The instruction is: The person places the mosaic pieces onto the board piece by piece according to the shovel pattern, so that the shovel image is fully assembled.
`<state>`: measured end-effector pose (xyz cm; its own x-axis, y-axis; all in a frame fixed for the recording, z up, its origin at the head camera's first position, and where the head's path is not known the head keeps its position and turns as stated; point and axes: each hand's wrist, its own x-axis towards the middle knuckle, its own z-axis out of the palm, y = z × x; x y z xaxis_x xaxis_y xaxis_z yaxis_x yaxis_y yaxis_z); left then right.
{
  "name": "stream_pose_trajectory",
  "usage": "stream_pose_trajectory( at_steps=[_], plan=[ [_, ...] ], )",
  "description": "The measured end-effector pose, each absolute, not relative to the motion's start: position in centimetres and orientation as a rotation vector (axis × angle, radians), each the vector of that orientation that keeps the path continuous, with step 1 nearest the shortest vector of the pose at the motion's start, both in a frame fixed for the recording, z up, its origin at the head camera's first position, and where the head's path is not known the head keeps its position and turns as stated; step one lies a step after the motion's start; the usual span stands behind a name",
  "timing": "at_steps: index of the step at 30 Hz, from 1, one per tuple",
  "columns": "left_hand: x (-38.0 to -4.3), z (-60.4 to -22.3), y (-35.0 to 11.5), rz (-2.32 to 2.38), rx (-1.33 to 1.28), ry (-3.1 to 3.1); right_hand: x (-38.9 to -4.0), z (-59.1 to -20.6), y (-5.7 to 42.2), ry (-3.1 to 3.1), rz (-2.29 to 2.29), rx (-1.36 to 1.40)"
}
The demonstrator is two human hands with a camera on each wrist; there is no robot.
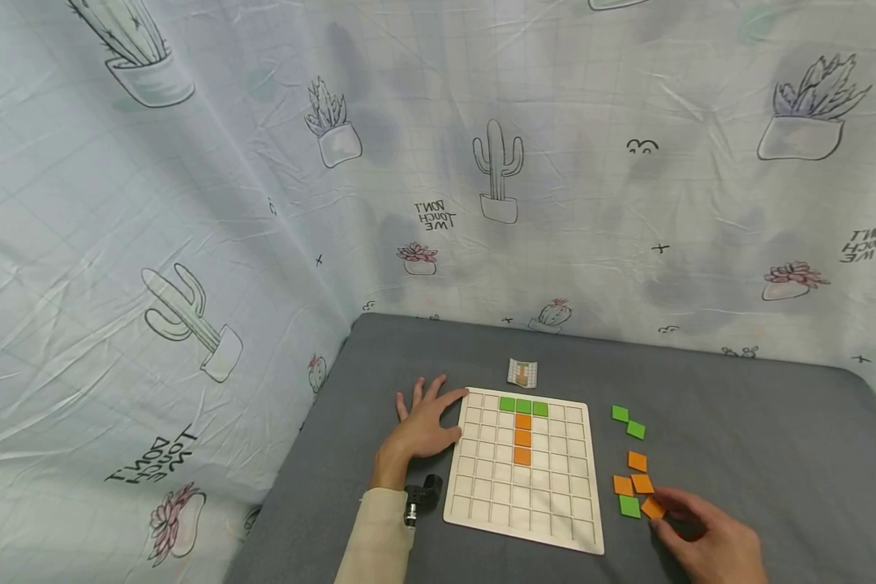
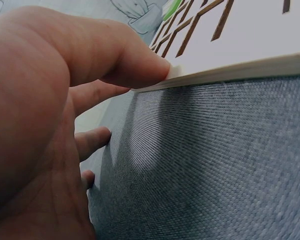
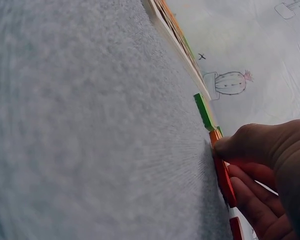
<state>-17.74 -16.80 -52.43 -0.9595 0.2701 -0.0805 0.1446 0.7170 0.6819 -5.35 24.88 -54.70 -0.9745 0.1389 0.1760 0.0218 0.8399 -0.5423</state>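
A white gridded board [image 1: 482, 478] lies on the grey table. Three green tiles [image 1: 523, 405] form a row in its top squares, with three orange tiles [image 1: 522, 438] in a column below the middle one. Thumb and index finger of my left hand [image 1: 422, 427] touch the board's left edge; the other fingers spread on the cloth. In the left wrist view the thumb [image 2: 145, 70] presses the rim. To the right of the board, my right hand [image 1: 711, 535] pinches an orange tile [image 1: 653, 508] by its edges, also visible as a reddish-orange tile [image 3: 221, 172] in the right wrist view.
Beside the held tile lie a green tile [image 1: 629, 507] and orange tiles [image 1: 641, 484]. Farther back are another orange tile [image 1: 637, 461] and two green tiles [image 1: 620, 414]. A small patterned card [image 1: 522, 373] lies behind the board. A printed curtain [image 1: 591, 203] closes off the back and left.
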Motion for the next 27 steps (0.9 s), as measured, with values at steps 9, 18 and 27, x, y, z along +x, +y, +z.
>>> stream_pose_trajectory(
  at_steps=[9, 18, 27],
  plan=[
    [-17.8, -52.6, -16.8, 1.065, 0.331, 2.746, -5.5, -54.6, 24.6, -2.795, 0.848, -0.193],
    [-17.9, -52.7, -16.8, 1.061, 0.33, 2.753, -5.2, -53.6, 24.7, -2.689, 0.926, -0.167],
    [-17.9, -52.6, -16.8, 1.083, 0.339, 2.752, -5.6, -52.0, 23.5, -2.681, 0.939, 0.004]
  ],
)
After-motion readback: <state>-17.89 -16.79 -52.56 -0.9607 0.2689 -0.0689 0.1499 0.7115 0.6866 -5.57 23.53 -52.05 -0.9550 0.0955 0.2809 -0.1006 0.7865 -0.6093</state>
